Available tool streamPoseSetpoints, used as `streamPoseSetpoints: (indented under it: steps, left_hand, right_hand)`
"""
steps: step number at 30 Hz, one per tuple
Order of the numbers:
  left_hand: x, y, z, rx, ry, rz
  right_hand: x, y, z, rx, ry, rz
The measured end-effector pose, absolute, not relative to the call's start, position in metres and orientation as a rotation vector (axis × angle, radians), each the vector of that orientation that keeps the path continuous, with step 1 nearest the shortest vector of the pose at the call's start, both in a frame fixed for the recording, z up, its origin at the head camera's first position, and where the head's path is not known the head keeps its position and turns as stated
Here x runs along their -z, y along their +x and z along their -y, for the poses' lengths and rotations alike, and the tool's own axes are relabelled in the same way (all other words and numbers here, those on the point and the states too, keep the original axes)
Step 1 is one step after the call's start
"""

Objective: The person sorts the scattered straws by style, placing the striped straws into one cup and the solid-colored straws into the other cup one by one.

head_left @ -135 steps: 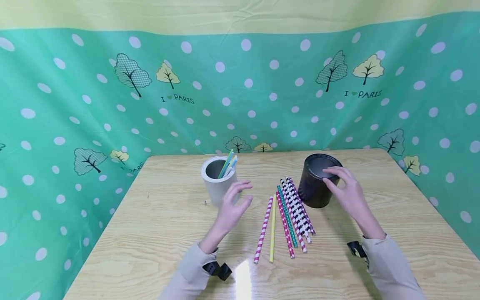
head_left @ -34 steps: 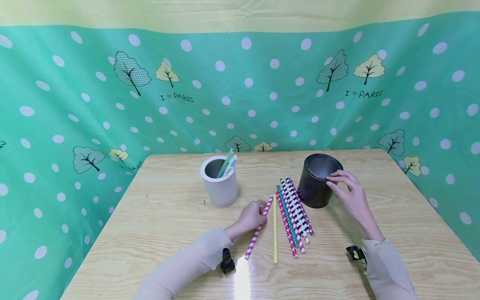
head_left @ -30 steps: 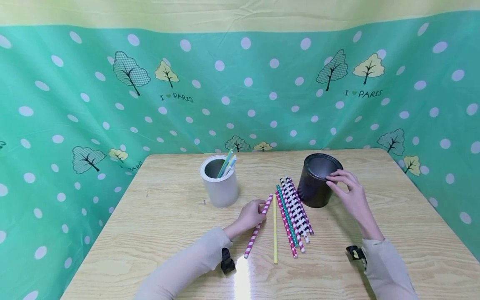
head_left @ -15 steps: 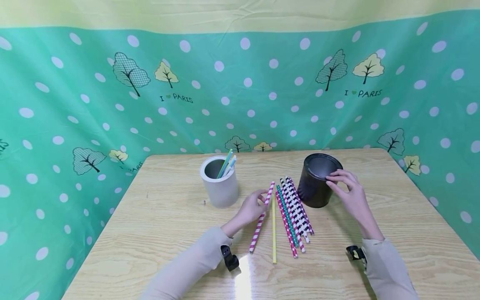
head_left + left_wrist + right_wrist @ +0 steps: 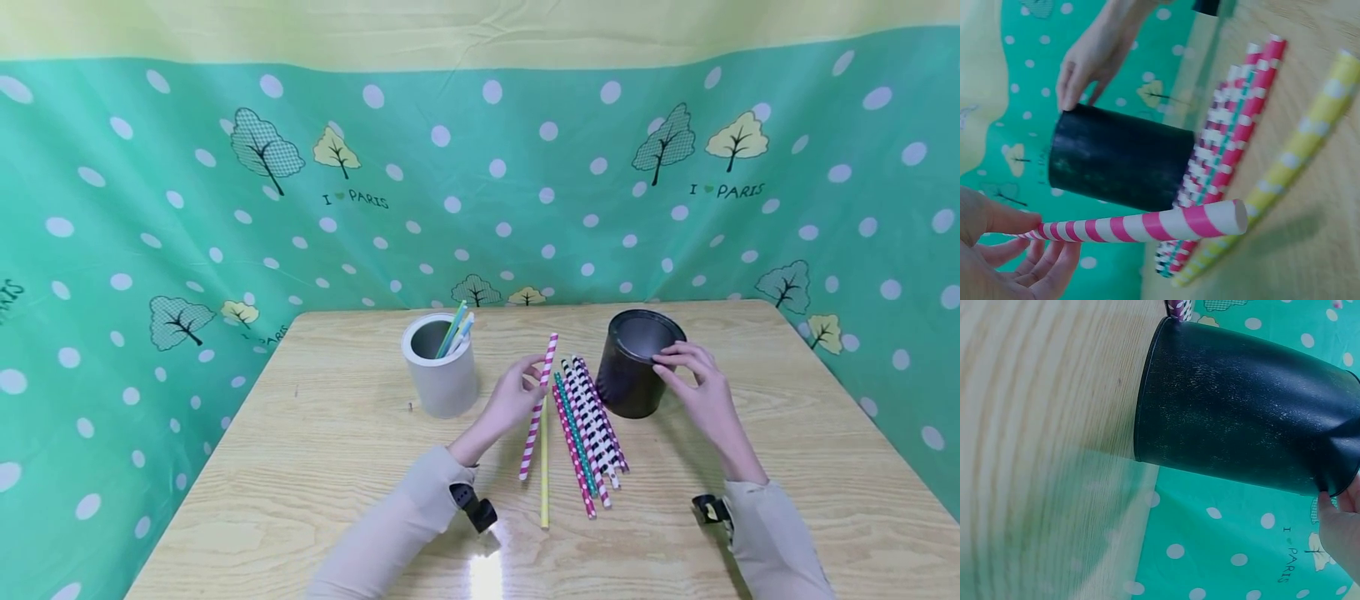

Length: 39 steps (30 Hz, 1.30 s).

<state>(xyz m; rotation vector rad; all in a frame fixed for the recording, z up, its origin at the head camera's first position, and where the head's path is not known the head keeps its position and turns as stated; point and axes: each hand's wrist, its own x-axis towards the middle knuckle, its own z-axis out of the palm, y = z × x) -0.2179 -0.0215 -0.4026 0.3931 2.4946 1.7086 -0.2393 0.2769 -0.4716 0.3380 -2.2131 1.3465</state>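
Observation:
My left hand pinches a pink-and-white striped paper straw between thumb and fingers. In the left wrist view this straw is lifted off the table, its lower end pointing toward the camera. Below it lies a yellow straw with white dots. My right hand pinches the rim of an upright black can, thumb outside and fingers over the edge, as the right wrist view also shows. Left of the can lies a row of patterned paper straws, pink, teal, and black-and-white.
An upright white can holding several thin straws stands left of my left hand. The wooden table ends at a green dotted curtain behind. A tiny dark object lies beside the white can.
My left hand came down from beside the white can, took the striped straw, and has since raised it up and away from me. My right hand has closed onto the black can's rim.

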Motion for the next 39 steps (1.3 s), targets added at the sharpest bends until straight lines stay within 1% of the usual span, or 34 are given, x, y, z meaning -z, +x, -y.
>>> streamPoseSetpoints:
  steps: [1,3,8,14,17,21,27,34,39]
  left_hand:
    - [0.400,-0.218,0.021,-1.733,0.395,-2.488]
    - [0.394,-0.219,0.019,-1.793,0.394,-2.454]
    - [0.374,-0.218,0.016,-1.965,0.418,-2.374]
    - [0.337,-0.205,0.013,-2.102,0.418,-2.314]
    - [0.328,-0.203,0.011,-2.162,0.436,-2.289]
    - [0.326,-0.208,0.007,-2.271,0.480,-2.220]
    - [0.328,-0.220,-0.002,-2.427,0.526,-2.097]
    - [0.316,-0.216,-0.013,-2.477,0.597,-2.114]
    - [0.305,-0.210,-0.021,-2.521,0.598,-2.100]
  right_hand:
    - [0.463,-0.233,-0.274,-1.418,0.359,2.205]
    - [0.488,-0.249,-0.287,-1.392,0.374,2.184]
    - [0.494,-0.253,-0.288,-1.316,0.328,2.206]
    - [0.434,-0.213,-0.255,-1.366,0.322,2.230]
    - [0.419,-0.203,-0.246,-1.369,0.308,2.244]
    - [0.415,-0.201,-0.245,-1.360,0.291,2.259]
    - [0.422,-0.205,-0.249,-1.406,0.345,2.204]
    - [0.416,-0.203,-0.246,-1.312,0.299,2.277]
    - [0.415,-0.204,-0.246,-1.285,0.300,2.282]
